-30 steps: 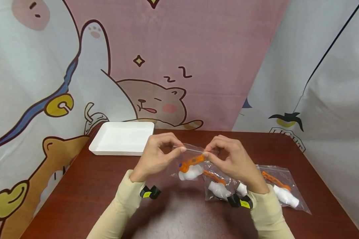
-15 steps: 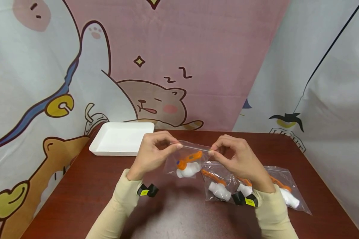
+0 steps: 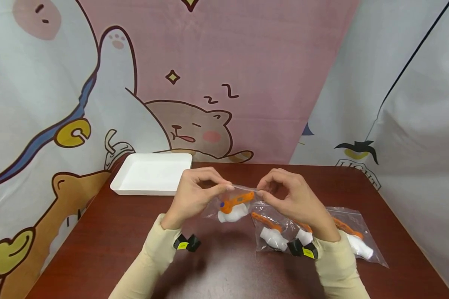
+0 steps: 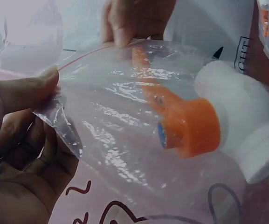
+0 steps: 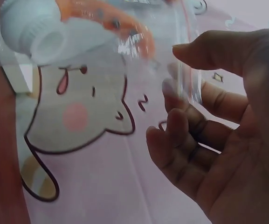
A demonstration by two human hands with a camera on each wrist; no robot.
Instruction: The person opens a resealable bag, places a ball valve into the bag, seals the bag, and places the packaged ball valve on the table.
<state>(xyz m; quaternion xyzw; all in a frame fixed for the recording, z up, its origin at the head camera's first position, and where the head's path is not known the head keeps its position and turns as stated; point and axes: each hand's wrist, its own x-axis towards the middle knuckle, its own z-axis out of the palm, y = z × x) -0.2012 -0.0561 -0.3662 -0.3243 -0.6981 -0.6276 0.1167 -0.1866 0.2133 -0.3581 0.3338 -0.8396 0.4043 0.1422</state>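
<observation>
A clear zip bag (image 3: 211, 211) hangs above the table between both hands. Inside it lies a white plastic valve (image 4: 239, 105) with an orange handle (image 4: 190, 128) that has a blue dot on its hub. My left hand (image 3: 198, 195) pinches the left end of the bag's zip edge between thumb and forefinger. At the other end of that edge, the thumb and forefinger of my right hand (image 3: 293, 197) pinch the film. The right wrist view shows the right thumb on one side of the zip strip (image 5: 186, 56), with fingers behind the film.
Several more bagged white valves with orange handles lie on the table to the right, such as one bag (image 3: 273, 238) and another bag (image 3: 359, 232), partly behind my right arm. A shallow white tray (image 3: 153, 174) stands at the back left. A printed cloth (image 3: 269, 83) hangs behind the table.
Half a second ago my hands drew slightly apart, stretching the zip edge; now they are closer together again. The bag stays between them throughout, its valve shifting a little to the left.
</observation>
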